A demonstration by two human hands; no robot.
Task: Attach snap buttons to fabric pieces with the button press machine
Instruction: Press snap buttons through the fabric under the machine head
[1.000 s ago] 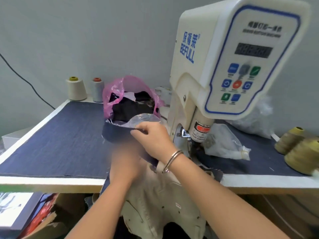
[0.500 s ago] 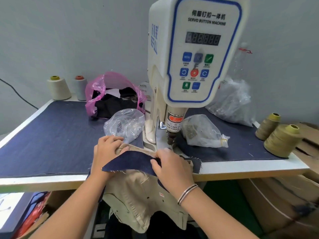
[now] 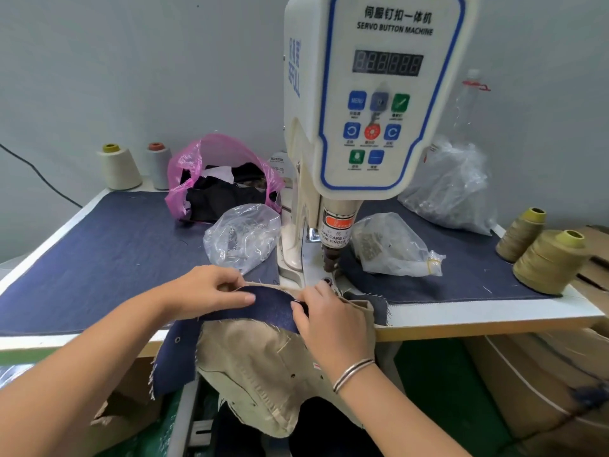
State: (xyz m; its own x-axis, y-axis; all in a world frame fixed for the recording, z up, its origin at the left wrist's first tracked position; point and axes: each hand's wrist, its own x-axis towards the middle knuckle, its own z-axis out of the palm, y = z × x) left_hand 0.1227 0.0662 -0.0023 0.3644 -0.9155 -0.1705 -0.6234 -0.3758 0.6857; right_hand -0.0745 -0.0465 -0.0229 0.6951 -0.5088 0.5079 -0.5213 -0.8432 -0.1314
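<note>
The dark blue denim piece (image 3: 270, 306) lies across the front edge of the counter (image 3: 494, 316), over a beige garment (image 3: 263, 364) that hangs off toward six o'clock. The left hand (image 3: 207, 290) pinches the denim's upper edge at its nine o'clock end, thumb on top and fingers curled under. The right hand (image 3: 329, 319) pinches the same piece at its three o'clock end, fingers bent onto the cloth. The servo button machine (image 3: 372, 103) stands at twelve o'clock from the hands, its punch (image 3: 331, 258) just beyond the right hand's fingertips. Clear bags of snap buttons (image 3: 242, 237) lie either side of the machine's base.
</note>
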